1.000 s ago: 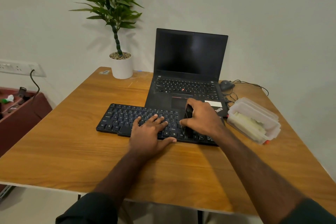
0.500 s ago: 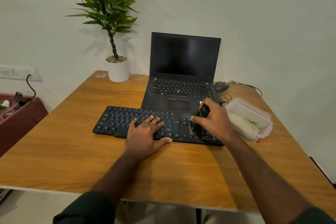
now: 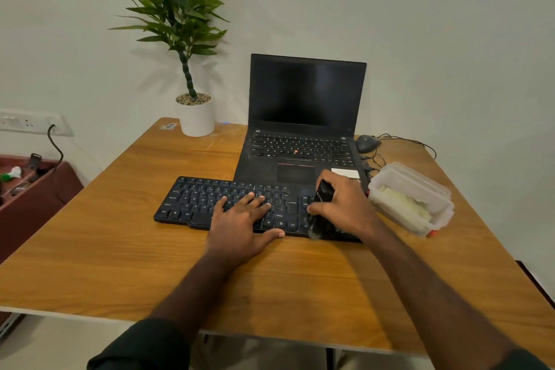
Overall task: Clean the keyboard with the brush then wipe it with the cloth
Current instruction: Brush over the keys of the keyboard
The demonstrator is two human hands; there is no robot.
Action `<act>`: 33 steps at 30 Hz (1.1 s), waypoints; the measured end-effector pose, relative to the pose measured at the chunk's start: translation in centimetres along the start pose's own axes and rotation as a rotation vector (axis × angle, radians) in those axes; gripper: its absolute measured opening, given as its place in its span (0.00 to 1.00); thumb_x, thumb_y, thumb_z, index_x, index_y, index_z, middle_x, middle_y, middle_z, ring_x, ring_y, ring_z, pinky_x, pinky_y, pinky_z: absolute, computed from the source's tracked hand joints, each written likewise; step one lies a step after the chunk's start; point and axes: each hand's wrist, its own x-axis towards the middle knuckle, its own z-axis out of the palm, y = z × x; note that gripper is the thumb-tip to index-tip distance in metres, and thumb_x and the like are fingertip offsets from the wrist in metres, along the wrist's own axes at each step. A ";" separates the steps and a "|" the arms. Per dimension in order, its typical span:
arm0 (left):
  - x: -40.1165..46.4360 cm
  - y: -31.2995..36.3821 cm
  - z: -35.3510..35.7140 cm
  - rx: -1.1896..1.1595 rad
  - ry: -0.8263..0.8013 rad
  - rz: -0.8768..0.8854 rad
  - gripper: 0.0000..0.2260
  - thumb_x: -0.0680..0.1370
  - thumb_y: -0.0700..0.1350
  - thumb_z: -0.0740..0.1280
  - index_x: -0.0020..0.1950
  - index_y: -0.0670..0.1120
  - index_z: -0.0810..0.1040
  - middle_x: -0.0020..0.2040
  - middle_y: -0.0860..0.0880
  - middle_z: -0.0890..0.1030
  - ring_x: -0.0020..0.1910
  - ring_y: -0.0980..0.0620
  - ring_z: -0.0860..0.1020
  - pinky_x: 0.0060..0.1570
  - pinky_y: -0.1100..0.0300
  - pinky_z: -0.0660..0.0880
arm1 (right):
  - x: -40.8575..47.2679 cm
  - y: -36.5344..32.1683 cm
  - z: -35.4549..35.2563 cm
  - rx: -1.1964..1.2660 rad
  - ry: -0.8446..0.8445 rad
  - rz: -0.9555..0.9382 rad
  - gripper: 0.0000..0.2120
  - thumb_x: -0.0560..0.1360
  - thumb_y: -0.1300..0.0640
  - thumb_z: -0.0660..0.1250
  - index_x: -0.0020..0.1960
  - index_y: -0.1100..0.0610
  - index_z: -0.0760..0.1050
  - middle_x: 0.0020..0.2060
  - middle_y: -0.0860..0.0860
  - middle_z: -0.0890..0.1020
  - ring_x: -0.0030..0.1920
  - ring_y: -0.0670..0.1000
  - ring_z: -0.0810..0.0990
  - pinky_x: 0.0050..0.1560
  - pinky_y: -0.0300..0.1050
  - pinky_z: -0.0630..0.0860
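A black keyboard [image 3: 198, 201] lies across the middle of the wooden table [image 3: 120, 249]. My left hand [image 3: 240, 225] rests flat on its central keys, fingers spread and thumb along the front edge. My right hand [image 3: 345, 207] grips a black brush [image 3: 322, 194] over the keyboard's right end. The bristles [image 3: 313, 228] touch the keys near the front right corner. A pale cloth [image 3: 402, 204] lies inside a clear plastic box [image 3: 441, 213] to the right of the keyboard.
An open black laptop [image 3: 303, 135] stands just behind the keyboard. A potted plant [image 3: 195, 114] is at the back left, a mouse [image 3: 366, 143] with cables at the back right. A maroon shelf [image 3: 33, 189] stands left of the table.
My right hand has swept the brush from the keyboard's middle right to its right end, now down toward the front edge. My left hand has stayed on the keys.
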 end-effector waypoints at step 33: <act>0.0 0.0 0.1 -0.027 0.047 0.002 0.37 0.72 0.75 0.54 0.72 0.55 0.73 0.75 0.55 0.70 0.76 0.56 0.62 0.76 0.42 0.51 | 0.1 2.4 -3.3 0.094 0.204 -0.017 0.16 0.67 0.56 0.80 0.46 0.55 0.74 0.41 0.49 0.80 0.42 0.47 0.78 0.40 0.42 0.72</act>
